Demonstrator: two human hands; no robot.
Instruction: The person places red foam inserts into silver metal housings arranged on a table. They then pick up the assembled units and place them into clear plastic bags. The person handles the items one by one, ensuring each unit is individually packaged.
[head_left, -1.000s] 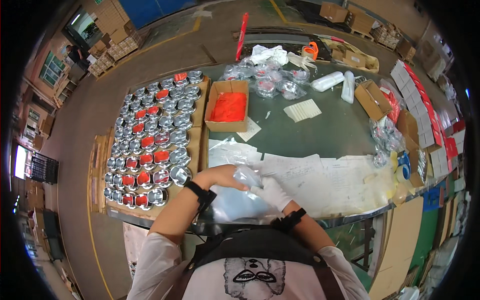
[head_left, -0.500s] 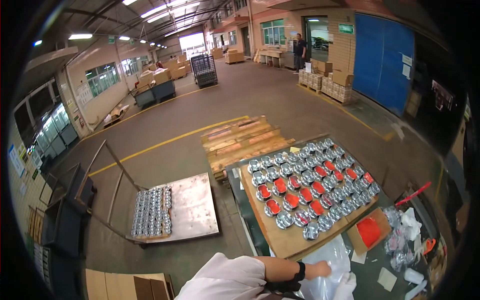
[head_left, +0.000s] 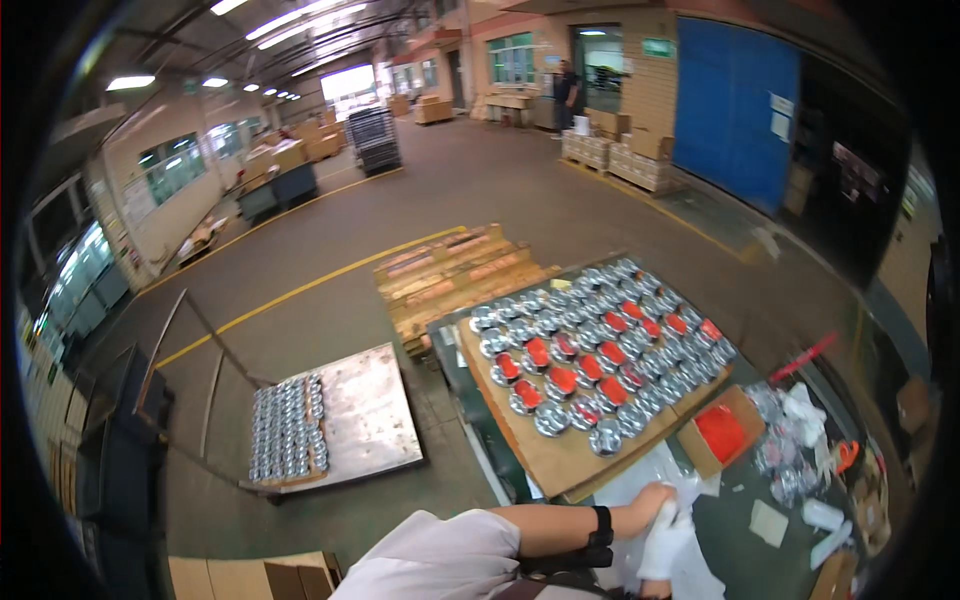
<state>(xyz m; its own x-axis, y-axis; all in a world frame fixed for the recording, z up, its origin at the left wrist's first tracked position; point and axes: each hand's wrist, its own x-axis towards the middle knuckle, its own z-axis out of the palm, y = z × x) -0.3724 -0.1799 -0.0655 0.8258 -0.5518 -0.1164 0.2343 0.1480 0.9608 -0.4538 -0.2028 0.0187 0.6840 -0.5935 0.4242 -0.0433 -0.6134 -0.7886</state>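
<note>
- Your left hand (head_left: 652, 497) is sitting bare at the bottom of the view, forearm coming in from the lower left with a black wristband (head_left: 601, 525) on it, fingers curling onto the clear plastic bag (head_left: 655, 470) on the table.
- Your right hand (head_left: 665, 540) is wearing a white glove and pressing up right against the left one, closing on the same plastic (can't tell how tight the grip is, it's tiny and right at the rim).
- The bag is lying on the green table (head_left: 790, 555), just below the near edge of the wooden board (head_left: 545, 460).
- That board is carrying rows of shiny round metal parts (head_left: 600, 350), some showing red centres, others plain silver.
- A small cardboard box (head_left: 722, 432) with red stuff inside is sitting just right of the board, close to your hands.
- More bagged bits (head_left: 795, 420) are piling up further right on the table.
- Off to the left, well apart from you, a metal-topped cart (head_left: 360, 410) is holding another batch of the same silver parts (head_left: 287, 430).
- A stack of wooden pallets (head_left: 455, 275) is lying on the floor behind the board, and a person (head_left: 570, 88) is standing way back by the doorway.
</note>
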